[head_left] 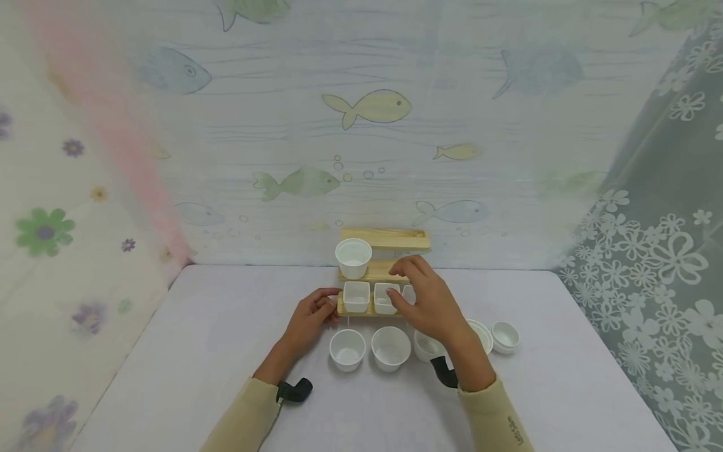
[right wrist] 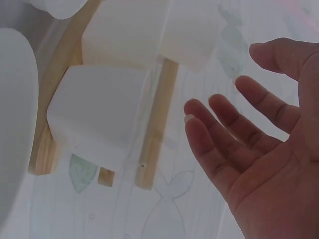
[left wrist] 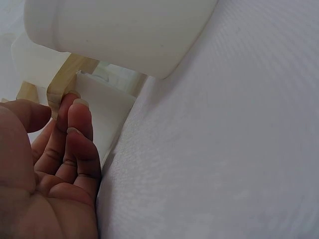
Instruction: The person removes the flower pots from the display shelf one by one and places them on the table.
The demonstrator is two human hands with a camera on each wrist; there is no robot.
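A three-tier wooden stand (head_left: pixel 384 238) rises at the back of the table. My left hand (head_left: pixel 310 317) grips the left end of its lowest wooden tier (left wrist: pixel 62 82), thumb on one side and fingertips on the other. Along that tier sit three white square cups, among them the left one (head_left: pixel 356 297) and the middle one (head_left: pixel 385 306); the third is partly hidden by my right hand (head_left: pixel 433 307). That hand hovers over the right part of the stand, fingers loosely bent and apart, holding nothing. A white round cup (head_left: pixel 353 258) stands on the middle tier's left end.
In front of the stand, white round cups stand in a row, including a left one (head_left: pixel 347 349) and a middle one (head_left: pixel 391 348). Another is partly behind my right wrist. Farther right are a wider white dish (head_left: pixel 481 336) and small bowls (head_left: pixel 505 337). A fish-patterned curtain (head_left: pixel 367 157) hangs behind.
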